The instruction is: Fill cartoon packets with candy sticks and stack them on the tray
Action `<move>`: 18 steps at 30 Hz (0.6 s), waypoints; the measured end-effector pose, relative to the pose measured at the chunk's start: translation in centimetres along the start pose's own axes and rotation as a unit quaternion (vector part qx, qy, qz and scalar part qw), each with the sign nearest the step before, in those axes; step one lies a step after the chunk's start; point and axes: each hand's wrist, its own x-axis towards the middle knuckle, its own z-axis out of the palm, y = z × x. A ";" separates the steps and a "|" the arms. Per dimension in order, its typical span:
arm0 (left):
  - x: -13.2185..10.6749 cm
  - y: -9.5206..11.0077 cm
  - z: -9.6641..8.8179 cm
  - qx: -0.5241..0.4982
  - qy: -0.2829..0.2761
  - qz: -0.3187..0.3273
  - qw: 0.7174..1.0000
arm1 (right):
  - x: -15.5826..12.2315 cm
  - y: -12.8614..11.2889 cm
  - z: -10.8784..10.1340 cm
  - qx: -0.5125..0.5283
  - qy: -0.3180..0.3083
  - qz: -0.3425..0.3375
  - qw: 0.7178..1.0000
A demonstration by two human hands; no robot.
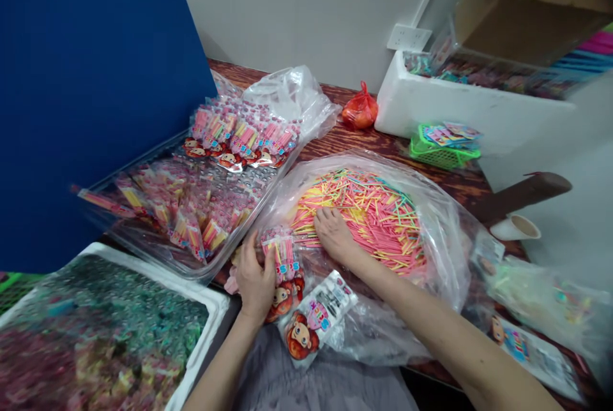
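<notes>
My left hand [253, 280] is closed round a small clear packet [283, 270] with a cartoon face printed on it and pink and yellow sticks inside. My right hand [334, 233] rests palm down, fingers curled, on a big heap of thin pink, yellow and green sticks [368, 213] lying in an open clear plastic bag [440, 239]. A stack of empty cartoon-printed packets [316, 318] lies just below my hands, at the table's near edge.
A clear tray [143, 242] of filled packets sits to the left, before a blue board [90, 79]. White foam boxes stand at the near left [211, 299] and far right [431, 101]. A green basket [443, 152], an orange bag [360, 111] and a paper cup [517, 227] lie behind.
</notes>
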 end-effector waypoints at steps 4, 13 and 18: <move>0.0 -0.1 -0.1 0.002 -0.008 0.009 1.000 | -0.1 0.2 0.4 0.001 0.000 0.015 1.000; 0.1 0.1 -0.5 0.016 -0.033 0.021 0.999 | -0.4 2.0 -0.3 0.292 0.073 0.110 0.947; -0.3 0.7 -1.1 0.031 -0.032 0.040 0.998 | -1.2 1.7 -1.6 0.650 0.122 0.206 0.721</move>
